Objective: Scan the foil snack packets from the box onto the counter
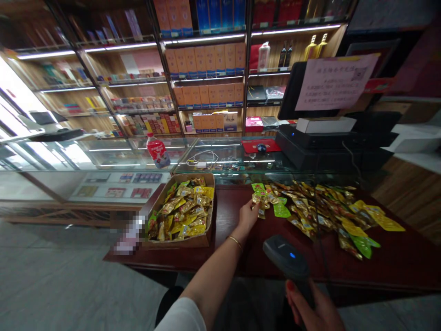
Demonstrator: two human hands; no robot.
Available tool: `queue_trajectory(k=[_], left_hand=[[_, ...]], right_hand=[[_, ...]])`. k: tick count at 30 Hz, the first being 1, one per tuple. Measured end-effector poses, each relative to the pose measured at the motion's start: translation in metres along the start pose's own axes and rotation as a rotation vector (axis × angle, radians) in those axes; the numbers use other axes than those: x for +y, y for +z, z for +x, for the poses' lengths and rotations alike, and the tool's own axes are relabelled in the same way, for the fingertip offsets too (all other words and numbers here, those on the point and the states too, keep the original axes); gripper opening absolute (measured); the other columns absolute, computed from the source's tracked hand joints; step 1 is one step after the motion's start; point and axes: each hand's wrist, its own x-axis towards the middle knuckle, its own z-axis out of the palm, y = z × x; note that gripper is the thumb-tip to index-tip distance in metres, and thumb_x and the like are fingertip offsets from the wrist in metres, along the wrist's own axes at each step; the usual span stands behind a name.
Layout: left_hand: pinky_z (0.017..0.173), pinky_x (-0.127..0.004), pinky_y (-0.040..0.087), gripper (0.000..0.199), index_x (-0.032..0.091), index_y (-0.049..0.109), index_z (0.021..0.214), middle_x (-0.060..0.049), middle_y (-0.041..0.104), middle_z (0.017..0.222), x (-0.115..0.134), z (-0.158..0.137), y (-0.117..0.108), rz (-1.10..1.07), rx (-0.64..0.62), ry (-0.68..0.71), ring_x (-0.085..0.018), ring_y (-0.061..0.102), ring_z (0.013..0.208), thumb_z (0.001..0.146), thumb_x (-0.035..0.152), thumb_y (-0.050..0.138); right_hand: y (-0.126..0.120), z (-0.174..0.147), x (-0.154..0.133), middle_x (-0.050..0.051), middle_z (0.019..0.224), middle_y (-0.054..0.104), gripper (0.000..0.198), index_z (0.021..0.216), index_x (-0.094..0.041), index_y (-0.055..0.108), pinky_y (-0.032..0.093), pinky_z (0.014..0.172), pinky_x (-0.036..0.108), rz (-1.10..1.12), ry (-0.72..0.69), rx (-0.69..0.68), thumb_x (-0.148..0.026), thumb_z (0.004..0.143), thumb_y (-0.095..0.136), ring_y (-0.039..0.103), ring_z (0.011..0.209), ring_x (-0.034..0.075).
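**Left hand on the snack packs, right hand with the scanner**

The snack packs (320,211) lay spread on the table (234,257), just ahead of the left hand (247,216), which pinched one gold pack (257,198) at the pile's left edge. The right hand (310,308) gripped a scanner (287,257) nearer the body. A cardboard box (181,241) on the left held more packs.

Bright strip lights (206,39) under the shelves and daylight at far left wash out detail. The glass counter (138,156) throws glare. Edges bend outward; a patch (131,236) left of the cardboard box (181,214) is pixelated.
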Motion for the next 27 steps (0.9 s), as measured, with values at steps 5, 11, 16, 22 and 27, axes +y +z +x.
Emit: queue_trajectory(k=[5, 11, 16, 22, 27], left_hand=[[0.114, -0.039, 0.041, 0.04, 0.014, 0.066, 0.127, -0.018, 0.06, 0.136, -0.008, -0.031, -0.008, 0.234, 0.139, 0.208, -0.027, 0.056, 0.129, 0.088, 0.018, 0.061], [0.115, -0.039, 0.041, 0.067, 0.014, 0.06, 0.14, -0.014, 0.062, 0.14, -0.012, -0.041, -0.01, 0.323, 0.049, 0.283, -0.025, 0.057, 0.127, 0.076, -0.002, 0.05], [0.111, -0.041, 0.042, 0.07, 0.021, 0.064, 0.138, -0.01, 0.068, 0.13, -0.009, -0.044, -0.01, 0.464, 0.021, 0.229, -0.028, 0.053, 0.128, 0.072, -0.001, 0.052], [0.119, -0.049, 0.031, 0.086, 0.026, 0.052, 0.149, -0.011, 0.053, 0.152, -0.007, -0.042, -0.011, 0.475, -0.155, 0.264, -0.03, 0.039, 0.147, 0.067, 0.0, 0.055], [0.121, -0.048, 0.031, 0.088, 0.02, 0.048, 0.15, -0.012, 0.055, 0.15, -0.002, -0.042, -0.016, 0.239, -0.118, 0.199, -0.029, 0.046, 0.142, 0.064, 0.0, 0.055]], right_hand=[[-0.005, -0.011, 0.004, -0.003, 0.051, 0.059, 0.057, 0.074, -0.025, 0.061, 0.045, 0.05, 0.026, -0.002, -0.047, -0.066, -0.081, 0.083, 0.054, 0.057, 0.049, 0.017], [0.001, -0.028, -0.006, -0.005, 0.046, 0.055, 0.061, 0.07, -0.025, 0.06, 0.041, 0.048, 0.026, 0.016, -0.045, 0.006, -0.084, 0.082, 0.052, 0.052, 0.044, 0.015], [-0.003, -0.029, -0.015, -0.003, 0.051, 0.058, 0.06, 0.073, -0.024, 0.062, 0.042, 0.052, 0.027, 0.005, -0.104, 0.017, -0.081, 0.084, 0.053, 0.054, 0.05, 0.016], [0.0, -0.037, -0.024, -0.003, 0.054, 0.059, 0.055, 0.077, -0.024, 0.06, 0.042, 0.053, 0.028, -0.018, -0.158, 0.005, -0.078, 0.086, 0.054, 0.055, 0.052, 0.017], [0.009, -0.046, -0.031, -0.004, 0.053, 0.058, 0.05, 0.078, -0.025, 0.059, 0.041, 0.05, 0.027, -0.035, -0.2, -0.019, -0.073, 0.088, 0.056, 0.055, 0.051, 0.016]])
